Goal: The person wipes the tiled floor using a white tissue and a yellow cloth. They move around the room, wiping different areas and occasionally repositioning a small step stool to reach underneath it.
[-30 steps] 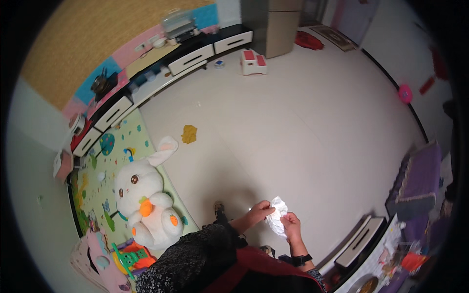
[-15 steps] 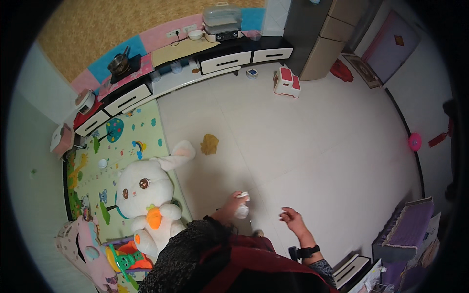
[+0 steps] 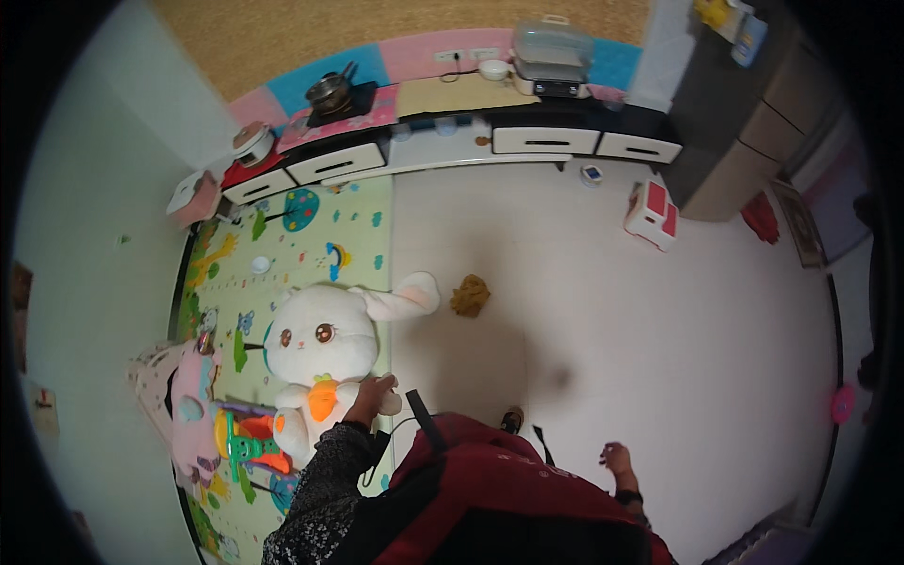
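Note:
My left hand (image 3: 370, 397) is curled beside the arm of a large white plush rabbit (image 3: 315, 344) with an orange carrot on its chest. A small white crumpled piece (image 3: 391, 403) shows at my fingers, and the hand seems closed on it. The rabbit lies on a patterned green play mat (image 3: 282, 245). My right hand (image 3: 616, 459) hangs low on the right above the pale floor, fingers apart, holding nothing. A red bag strap and my dark patterned sleeve fill the lower middle.
A small brown lump (image 3: 469, 295) lies on the floor near the rabbit's ear. A red-and-white step stool (image 3: 652, 214) stands by a dark cabinet. A low white drawer unit (image 3: 471, 141) with a pot (image 3: 330, 92) lines the far wall. Pink and colourful toys (image 3: 202, 414) sit left.
Both hands held the white crumpled piece together. The right hand let go and dropped to the right. The left hand carried the piece left toward the rabbit, and the view turned left.

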### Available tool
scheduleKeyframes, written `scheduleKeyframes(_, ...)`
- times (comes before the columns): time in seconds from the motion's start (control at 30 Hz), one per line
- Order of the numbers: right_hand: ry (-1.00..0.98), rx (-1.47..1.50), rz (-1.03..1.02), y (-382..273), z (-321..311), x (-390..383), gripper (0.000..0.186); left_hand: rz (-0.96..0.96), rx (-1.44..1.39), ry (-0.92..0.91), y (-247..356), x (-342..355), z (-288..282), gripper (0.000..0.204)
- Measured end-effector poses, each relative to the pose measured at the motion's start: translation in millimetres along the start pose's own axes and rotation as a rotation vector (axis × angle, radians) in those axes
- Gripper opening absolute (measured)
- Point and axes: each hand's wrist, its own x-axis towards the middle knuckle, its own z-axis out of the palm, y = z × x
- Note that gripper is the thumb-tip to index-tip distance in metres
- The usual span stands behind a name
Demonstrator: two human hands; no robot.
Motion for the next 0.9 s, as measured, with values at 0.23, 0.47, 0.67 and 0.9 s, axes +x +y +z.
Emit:
scheduleKeyframes(0.23, 0.166, -0.414, -0.480, -176, -51, 178, 0.024, -0.075, -0.193, 0.062, -39, 7, -3, 0.032)
scheduleKeyframes(0.47, 0.000, -0.500, -0.518, -299, 21, 235, 0.025, 0.019, 0.190, 0.096, -46, 102, -34, 0.021)
scheduleKeyframes(0.67, -0.289, -0.465, -0.306, -356, 61, 229, 0.027, -0.281, -0.340, 0.068, 46, 195, -53, 0.033)
scheduleKeyframes(0.9, -0.299, -0.538, -0.303, -364, 68, 293, 0.028, -0.225, -0.456, 0.084, 133, 276, -42, 0.032)
